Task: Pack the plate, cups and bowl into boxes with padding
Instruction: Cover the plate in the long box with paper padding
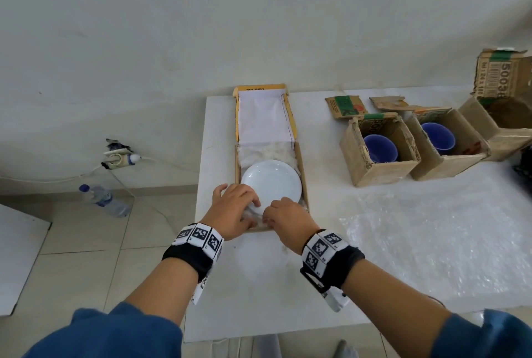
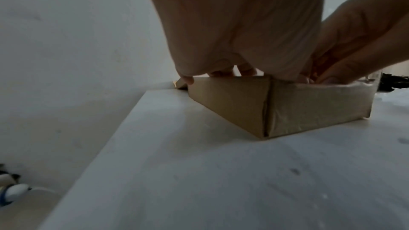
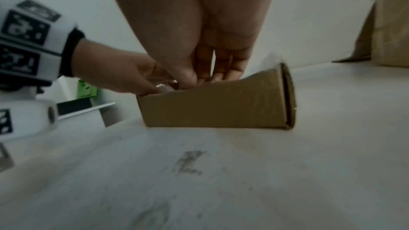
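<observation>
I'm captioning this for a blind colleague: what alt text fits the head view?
Both hands, left hand and right hand, reach into the near end of a flat cardboard box holding a white plate on padding. To the right, two blue cups sit in small boxes.

My left hand (image 1: 234, 208) and right hand (image 1: 288, 218) meet at the near edge of the flat box (image 1: 302, 173), fingers curled at the plate (image 1: 272, 185) rim and padding (image 1: 266, 153). Right of the box, two cartons each hold a blue cup (image 1: 379, 148).
</observation>
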Demonstrator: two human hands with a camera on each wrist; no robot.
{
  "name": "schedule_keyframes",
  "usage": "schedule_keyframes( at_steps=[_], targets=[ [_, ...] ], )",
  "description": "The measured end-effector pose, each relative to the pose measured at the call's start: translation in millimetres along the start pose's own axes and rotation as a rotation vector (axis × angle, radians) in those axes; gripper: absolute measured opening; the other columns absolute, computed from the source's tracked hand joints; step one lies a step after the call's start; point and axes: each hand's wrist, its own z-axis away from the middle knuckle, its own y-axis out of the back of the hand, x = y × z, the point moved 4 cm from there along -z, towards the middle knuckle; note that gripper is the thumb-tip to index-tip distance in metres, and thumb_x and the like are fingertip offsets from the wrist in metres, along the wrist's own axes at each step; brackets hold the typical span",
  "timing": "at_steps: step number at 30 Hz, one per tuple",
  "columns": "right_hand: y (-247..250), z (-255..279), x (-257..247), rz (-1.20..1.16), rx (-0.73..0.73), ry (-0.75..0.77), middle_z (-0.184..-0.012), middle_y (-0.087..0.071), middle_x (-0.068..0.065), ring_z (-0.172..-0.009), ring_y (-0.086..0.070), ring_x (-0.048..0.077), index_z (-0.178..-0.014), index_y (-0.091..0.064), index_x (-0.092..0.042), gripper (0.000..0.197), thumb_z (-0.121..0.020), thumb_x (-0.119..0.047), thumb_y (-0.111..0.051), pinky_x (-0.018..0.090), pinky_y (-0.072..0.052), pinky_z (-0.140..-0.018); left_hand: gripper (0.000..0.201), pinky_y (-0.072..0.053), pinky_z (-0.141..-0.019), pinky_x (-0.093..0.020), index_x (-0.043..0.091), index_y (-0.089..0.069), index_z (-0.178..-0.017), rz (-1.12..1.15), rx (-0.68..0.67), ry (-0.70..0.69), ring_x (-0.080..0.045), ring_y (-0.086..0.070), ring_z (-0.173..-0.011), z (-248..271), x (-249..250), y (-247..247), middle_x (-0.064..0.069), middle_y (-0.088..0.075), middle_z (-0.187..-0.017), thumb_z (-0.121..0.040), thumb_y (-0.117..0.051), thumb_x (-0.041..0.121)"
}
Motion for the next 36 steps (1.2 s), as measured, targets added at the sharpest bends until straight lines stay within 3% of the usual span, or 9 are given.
schedule_keyframes(
  at_steps=[3,6,10,14,18,23,26,31,36],
  targets=[
    [15.7,5.7,13.7,0.007,-0.001,0.015,-0.097,-0.066,0.001,-0.096,-0.052,0.023,-0.099,-0.066,-0.019,0.016,-0.085,-0.012,-0.061,0.037,-0.041,-0.078,0.03,-0.009,-0.106,-0.029,0.032,-0.054,-0.103,0.001,0.006,0.025,-0.004,-0.038,-0.119,-0.3,1.8,1.5,0.019,-0.047,-0.113,-0.077,-0.068,0.035],
    [19.2,15.2,23.0,0.127,-0.047,0.011,-0.084,-0.059,0.007,-0.072,-0.055,0.028,-0.08,-0.069,-0.022,0.026,-0.064,-0.005,-0.078,0.035,-0.041,-0.059,0.029,-0.011,-0.101,-0.027,0.033,-0.055,-0.101,0.006,0.014,0.031,-0.006,-0.039,-0.116,-2.2,3.1,2.6,0.019,-0.047,-0.11,-0.076,-0.069,0.036],
    [10.5,18.1,17.1,0.276,-0.071,0.01,-0.076,-0.055,0.007,-0.055,-0.053,0.024,-0.088,-0.059,-0.011,0.034,-0.059,0.003,-0.071,0.029,-0.031,-0.051,0.027,-0.016,-0.099,-0.03,0.03,-0.057,-0.099,-0.036,0.008,0.052,-0.009,-0.039,-0.114,-5.9,5.5,3.6,0.016,-0.049,-0.111,-0.076,-0.069,0.037],
    [4.9,23.7,16.2,0.27,-0.114,0.069,-0.101,-0.053,0.009,-0.084,-0.057,0.031,-0.123,-0.044,-0.013,0.047,-0.079,0.002,-0.052,0.037,-0.041,-0.073,0.026,-0.021,-0.097,-0.031,0.03,-0.057,-0.1,-0.051,0.01,0.072,-0.01,-0.039,-0.114,-7.5,7.4,2.9,0.015,-0.048,-0.112,-0.077,-0.069,0.037],
    [7.7,24.9,12.4,0.291,-0.101,0.057,-0.085,-0.055,0.007,-0.079,-0.055,0.028,-0.094,-0.063,-0.018,0.035,-0.063,-0.002,-0.064,0.036,-0.044,-0.069,0.026,-0.022,-0.097,-0.032,0.03,-0.057,-0.1,-0.053,0.015,0.087,-0.01,-0.039,-0.114,-7.5,8.4,3.1,0.014,-0.048,-0.113,-0.078,-0.068,0.038],
    [10.7,21.0,3.6,0.182,-0.106,0.04,-0.109,-0.048,0.019,-0.094,-0.052,0.036,-0.114,-0.054,-0.003,0.026,-0.096,-0.017,-0.042,0.04,-0.039,-0.073,0.018,-0.017,-0.095,-0.028,0.026,-0.055,-0.093,-0.072,0.054,0.092,-0.01,-0.044,-0.106,-3.2,14.8,6.5,0.012,-0.05,-0.102,-0.08,-0.067,0.031],
    [5.7,18.3,2.6,0.207,-0.146,0.015,-0.115,-0.044,0.015,-0.102,-0.048,0.033,-0.126,-0.043,-0.011,0.035,-0.091,-0.005,-0.046,0.036,-0.038,-0.073,0.002,-0.025,-0.083,-0.029,0.022,-0.067,-0.082,-0.138,0.123,0.03,-0.016,-0.049,-0.091,2.6,26.3,8.9,0.006,-0.052,-0.088,-0.082,-0.064,0.022],
    [6.9,10.0,8.9,0.228,-0.119,-0.013,-0.109,-0.05,0.008,-0.105,-0.044,0.029,-0.111,-0.054,-0.015,0.029,-0.086,-0.001,-0.046,0.036,-0.033,-0.08,0.027,-0.038,-0.065,-0.03,0.015,-0.064,-0.076,-0.237,0.052,-0.03,-0.017,-0.052,-0.065,9.4,38.5,2.8,0.0,-0.056,-0.072,-0.095,-0.049,0.027],
    [10.4,12.3,18.2,0.144,-0.129,0.021,-0.11,-0.049,0.01,-0.1,-0.048,0.028,-0.114,-0.05,-0.01,0.036,-0.082,0.007,-0.045,0.032,-0.035,-0.075,0.017,-0.029,-0.056,-0.027,0.017,-0.053,-0.082,-0.315,0.021,-0.141,-0.016,-0.041,-0.049,11.4,47.3,0.9,0.003,-0.056,-0.063,-0.093,-0.044,0.028]
  ],
)
